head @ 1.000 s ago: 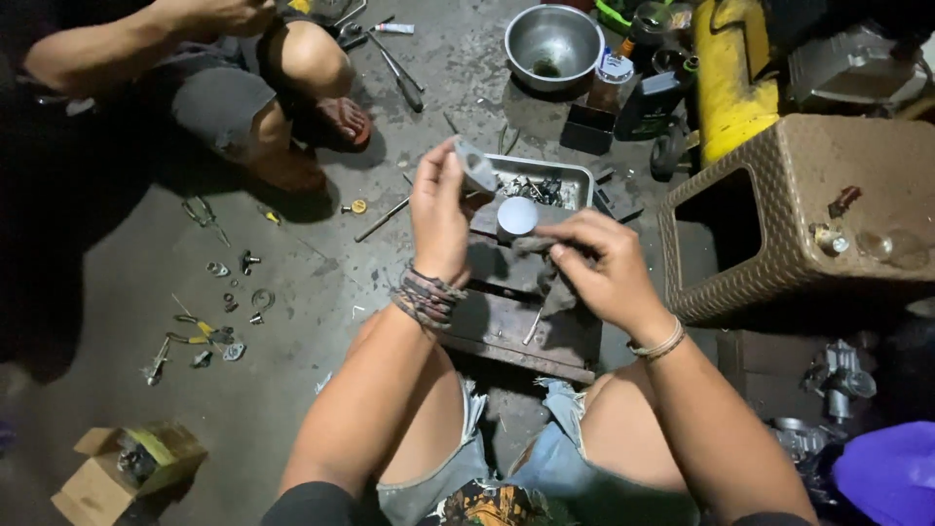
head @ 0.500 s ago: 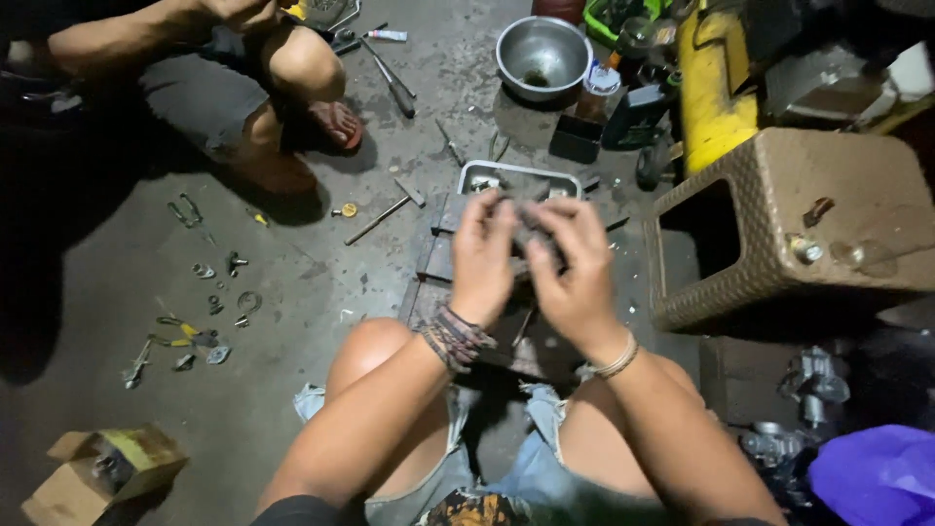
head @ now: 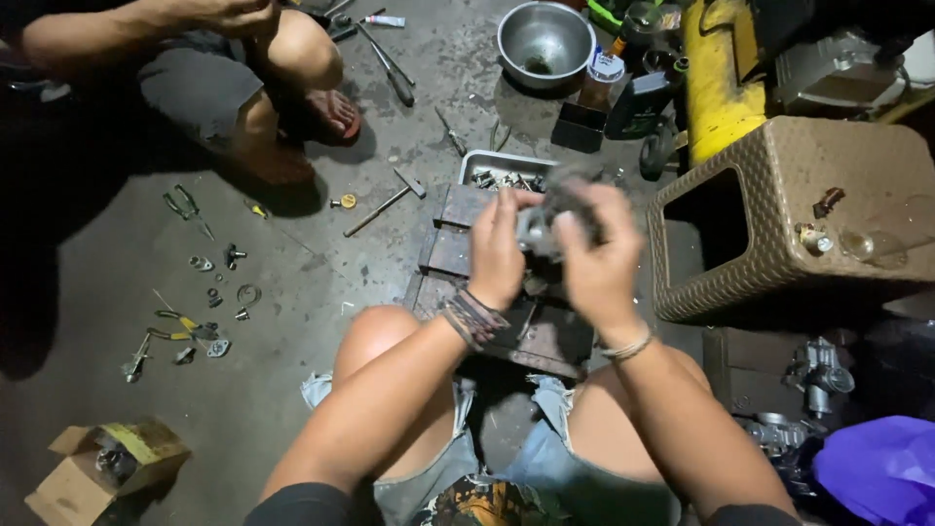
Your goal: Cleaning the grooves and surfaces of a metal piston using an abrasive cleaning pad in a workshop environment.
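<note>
My left hand and my right hand are raised together over a dark wooden board on the floor. Between them they grip a small grey metal engine part, mostly covered by my fingers and blurred. Just beyond the hands lies a shallow metal tray with several small parts in it. My bare knees frame the board from below.
A brown woven stool stands at the right with small parts on top. A steel bowl, bottles and a yellow cylinder sit at the back. Another person squats at upper left. Pliers, bolts and a cardboard box litter the floor at left.
My hands have come together and risen toward me with the metal part; a second ago they were apart over the tray, my right hand holding a small round piece.
</note>
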